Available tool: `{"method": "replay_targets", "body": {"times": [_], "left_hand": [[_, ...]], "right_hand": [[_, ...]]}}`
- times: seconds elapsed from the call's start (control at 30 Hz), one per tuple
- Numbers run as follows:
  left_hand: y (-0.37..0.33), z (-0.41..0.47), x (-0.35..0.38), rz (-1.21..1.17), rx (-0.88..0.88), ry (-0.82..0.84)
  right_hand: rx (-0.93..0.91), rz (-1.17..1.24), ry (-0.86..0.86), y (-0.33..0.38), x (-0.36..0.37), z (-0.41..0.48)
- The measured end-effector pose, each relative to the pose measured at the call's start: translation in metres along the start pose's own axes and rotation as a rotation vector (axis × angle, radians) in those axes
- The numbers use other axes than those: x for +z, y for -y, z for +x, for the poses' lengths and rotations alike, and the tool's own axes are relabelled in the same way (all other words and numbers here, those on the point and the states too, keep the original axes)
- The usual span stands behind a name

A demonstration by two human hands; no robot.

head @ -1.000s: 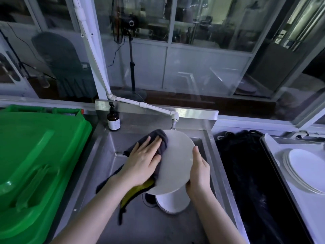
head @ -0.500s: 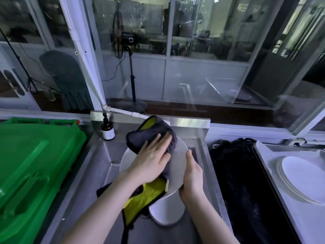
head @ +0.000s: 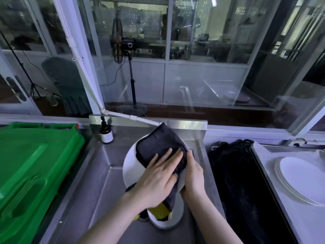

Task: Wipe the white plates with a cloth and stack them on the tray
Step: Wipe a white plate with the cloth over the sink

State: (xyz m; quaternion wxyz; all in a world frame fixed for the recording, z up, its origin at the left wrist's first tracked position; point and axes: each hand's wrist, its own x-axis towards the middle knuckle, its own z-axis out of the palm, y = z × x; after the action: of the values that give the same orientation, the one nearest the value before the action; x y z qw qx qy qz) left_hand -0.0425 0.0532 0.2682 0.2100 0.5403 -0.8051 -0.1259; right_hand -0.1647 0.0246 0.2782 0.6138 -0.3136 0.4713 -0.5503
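At centre frame, the left hand [head: 158, 180] lies flat, fingers straight, pressing the dark cloth [head: 158, 145] onto the white plate [head: 130, 166], which is tilted above the sink [head: 98, 173]. The right hand [head: 194, 175] grips the plate's right rim. Other plates [head: 302, 180] lie stacked on the tray [head: 263, 155] at right.

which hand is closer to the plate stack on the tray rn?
Right. The right hand grips the held plate by its right edge, on the side facing the plate stack. The left hand presses the dark cloth on that plate, farther left.
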Motion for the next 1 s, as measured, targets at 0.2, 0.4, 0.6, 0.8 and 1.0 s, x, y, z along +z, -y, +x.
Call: {"method": "replay_targets", "body": {"times": [0.2,0.4,0.6,0.8,1.0], "left_hand": [[0.043,0.032,-0.035,0.100,-0.086,-0.122],[0.061,0.033,-0.082,-0.208,-0.147,-0.109],[0.044,0.036,-0.083,-0.096,-0.128,-0.084],[0.058,0.009,-0.053,-0.493,-0.305,-0.333],[0.064,-0.004,-0.031,-0.784,-0.493,-0.527]], "right_hand": [[-0.031,-0.112,0.265,0.003,-0.014,-0.004],[-0.283,-0.504,0.462,0.045,-0.027,0.005],[-0.440,-0.946,0.670,0.074,-0.010,0.012],[-0.441,-0.892,0.552,0.074,-0.023,0.018],[-0.326,-0.540,0.416,0.065,-0.030,0.014]]}}
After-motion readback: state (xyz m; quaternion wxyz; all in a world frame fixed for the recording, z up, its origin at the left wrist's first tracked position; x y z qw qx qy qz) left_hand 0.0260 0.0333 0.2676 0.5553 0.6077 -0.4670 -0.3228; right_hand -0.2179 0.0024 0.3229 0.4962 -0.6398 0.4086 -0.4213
